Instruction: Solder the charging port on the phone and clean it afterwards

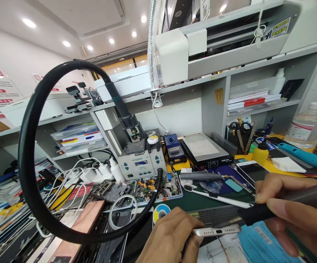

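In the head view my left hand (171, 233) is closed around a phone (221, 230). The phone's silver bottom edge, with a charging port and speaker holes, faces me; much of its body is hidden. My right hand (292, 212) grips a soldering iron (259, 211) with a dark grey handle, a black sleeve and a metal shaft. That shaft reaches left over the phone, close to my left fingers; whether the tip touches cannot be made out. Below the phone lie a blue packet (265, 241) and a white sheet (215, 250).
A thick black hose (29, 153) loops across the left side from the rework station (138, 168). A tray of circuit boards (158, 186), a solder spool (161, 212) and a white brush (221, 199) lie beyond my hands. Several phone parts crowd the left.
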Tool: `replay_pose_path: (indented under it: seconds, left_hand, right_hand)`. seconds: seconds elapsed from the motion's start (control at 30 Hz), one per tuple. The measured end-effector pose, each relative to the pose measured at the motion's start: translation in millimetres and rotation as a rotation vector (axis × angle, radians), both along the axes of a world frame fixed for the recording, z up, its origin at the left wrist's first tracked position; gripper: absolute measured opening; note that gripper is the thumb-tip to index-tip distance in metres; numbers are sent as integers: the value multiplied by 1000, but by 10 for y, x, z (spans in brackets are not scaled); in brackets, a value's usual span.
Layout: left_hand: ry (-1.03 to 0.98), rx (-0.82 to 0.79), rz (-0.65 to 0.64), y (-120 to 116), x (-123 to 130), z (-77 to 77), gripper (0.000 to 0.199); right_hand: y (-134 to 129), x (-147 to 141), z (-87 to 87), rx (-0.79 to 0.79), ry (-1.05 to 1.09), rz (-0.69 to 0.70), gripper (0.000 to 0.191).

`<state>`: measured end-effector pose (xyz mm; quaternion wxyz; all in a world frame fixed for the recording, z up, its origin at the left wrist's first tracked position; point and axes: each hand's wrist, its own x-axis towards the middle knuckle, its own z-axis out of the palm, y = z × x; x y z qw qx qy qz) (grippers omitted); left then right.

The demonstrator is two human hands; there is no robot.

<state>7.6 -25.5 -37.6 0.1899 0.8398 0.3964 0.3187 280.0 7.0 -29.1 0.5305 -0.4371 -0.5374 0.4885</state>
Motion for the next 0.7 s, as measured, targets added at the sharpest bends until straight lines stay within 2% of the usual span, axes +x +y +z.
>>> replay_pose_path:
  seconds: [0.53, 0.63, 0.7]
  left_hand:
    - [16, -20, 15, -4, 4, 15, 26]
    - [16, -22, 5, -1, -1, 8, 25]
    - [18, -26, 0, 1, -5, 0, 26]
  right_hand:
    - [-23, -7, 75, 188, -203, -48, 33]
    - [-68, -38, 131, 227, -210, -2, 32]
    - [-110, -97, 195, 234, -197, -31, 34]
